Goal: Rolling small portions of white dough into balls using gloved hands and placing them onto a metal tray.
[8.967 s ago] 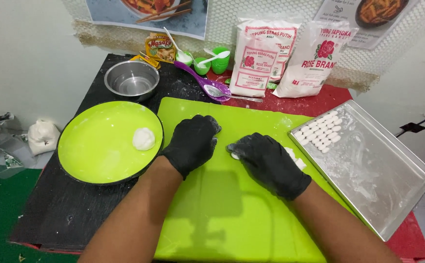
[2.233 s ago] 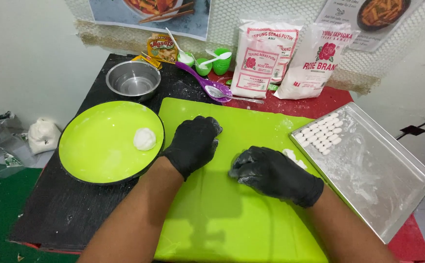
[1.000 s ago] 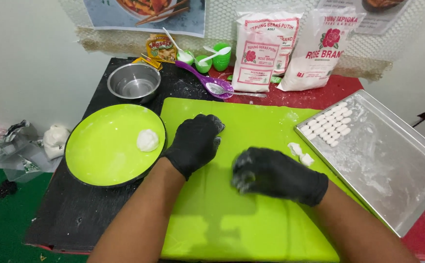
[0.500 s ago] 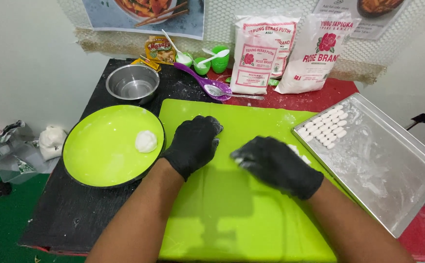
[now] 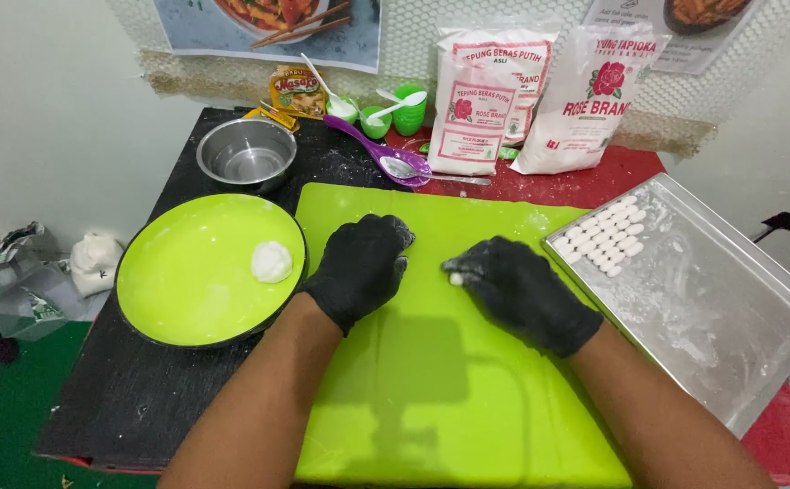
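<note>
Both my hands wear black gloves and rest on a lime green cutting mat (image 5: 431, 398). My left hand (image 5: 359, 267) lies palm down on the mat, fingers curled, with nothing visible in it. My right hand (image 5: 517, 290) pinches a small white dough piece (image 5: 455, 279) at its fingertips, pressed against the mat. A white dough ball (image 5: 271, 261) sits on a green plate (image 5: 186, 290) to the left. A metal tray (image 5: 712, 308) on the right carries rows of small white dough pieces (image 5: 603, 237) at its far corner.
A steel bowl (image 5: 245, 154), a purple spoon (image 5: 381, 156), small green cups (image 5: 393, 113) with white spoons, a seasoning packet (image 5: 297, 91) and two flour bags (image 5: 490, 100) stand at the back. Crumpled plastic and a white lump (image 5: 94, 263) lie at the left, off the table.
My right hand has shifted slightly left and back on the mat, still working a small dough piece. The left hand has stayed in place. The view has moved a little.
</note>
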